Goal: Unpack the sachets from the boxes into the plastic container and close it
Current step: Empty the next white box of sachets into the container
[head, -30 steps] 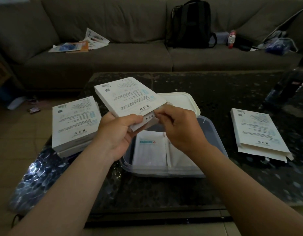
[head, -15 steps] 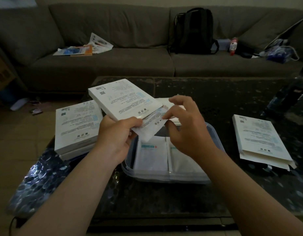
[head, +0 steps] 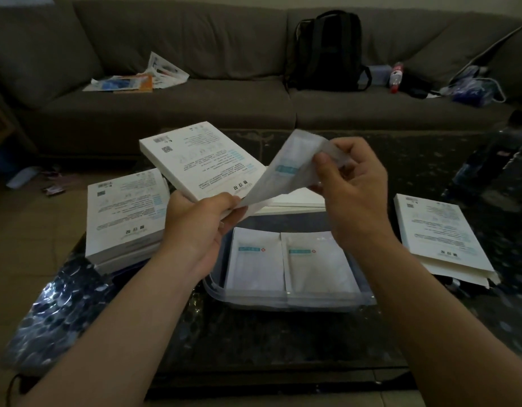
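Head camera view: a white printed box (head: 195,163) is gripped at its near end by the left hand (head: 195,227), fingers curled under it and thumb on top, and is held tilted above a dark speckled coffee table (head: 283,342). A white sachet (head: 286,174) with a teal label is pinched at its upper edge between the thumb and fingers of the right hand (head: 353,195); its lower end lies at the box's open end beside the left thumb, and whether it is inside cannot be told. Directly below the hands a clear plastic container (head: 286,304) is set on the table, open, with two white sachets (head: 254,259) laid flat side by side in it, each marked with a teal strip and a small red sign. Its white lid (head: 298,198) is seen at the container's far edge. A stack of matching boxes (head: 124,212) is placed to the left, and flattened boxes (head: 442,239) to the right. Bubble wrap (head: 57,312) is draped over the table's left corner. Behind, a black backpack (head: 327,51) is propped on a grey sofa (head: 195,104).
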Demonstrator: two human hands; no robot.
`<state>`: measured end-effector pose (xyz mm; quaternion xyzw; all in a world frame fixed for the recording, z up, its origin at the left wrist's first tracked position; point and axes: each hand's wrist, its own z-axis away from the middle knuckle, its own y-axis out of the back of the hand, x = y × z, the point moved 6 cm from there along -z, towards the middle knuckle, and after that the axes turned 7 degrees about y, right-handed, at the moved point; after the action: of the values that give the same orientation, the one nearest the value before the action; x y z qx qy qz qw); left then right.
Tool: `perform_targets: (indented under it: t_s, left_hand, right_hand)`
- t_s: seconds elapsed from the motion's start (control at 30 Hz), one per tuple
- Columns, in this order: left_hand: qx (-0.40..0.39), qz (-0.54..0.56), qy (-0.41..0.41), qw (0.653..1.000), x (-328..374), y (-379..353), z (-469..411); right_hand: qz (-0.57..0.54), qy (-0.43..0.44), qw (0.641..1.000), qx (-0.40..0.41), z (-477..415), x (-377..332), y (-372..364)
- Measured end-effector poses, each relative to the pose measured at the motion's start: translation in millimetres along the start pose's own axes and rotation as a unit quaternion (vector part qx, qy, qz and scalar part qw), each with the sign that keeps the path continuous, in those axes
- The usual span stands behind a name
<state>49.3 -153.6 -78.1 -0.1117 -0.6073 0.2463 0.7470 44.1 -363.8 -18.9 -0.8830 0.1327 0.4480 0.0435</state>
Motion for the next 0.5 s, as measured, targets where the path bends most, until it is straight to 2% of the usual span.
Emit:
perform_targets:
  t_s: [0.13,0.2,0.4,0.5]
  left_hand:
    - [0.016,0.005,-0.001,1.0,4,8,-3]
    - [0.022,0.01,-0.001,1.0,6,11,-3]
    - [0.063,0.052,-0.033,0.996,14,19,-4]
    - [0.076,0.06,-0.045,0.994,16,22,-4]
  right_hand:
    - [-0.065,-0.072,0.995,0.028,-2,5,7]
    - [-0.047,-0.125,0.991,0.02,1,14,8]
    - [0.029,-0.264,0.958,-0.109,18,48,-2]
    - [0.079,-0.29,0.943,-0.146,26,60,-7]
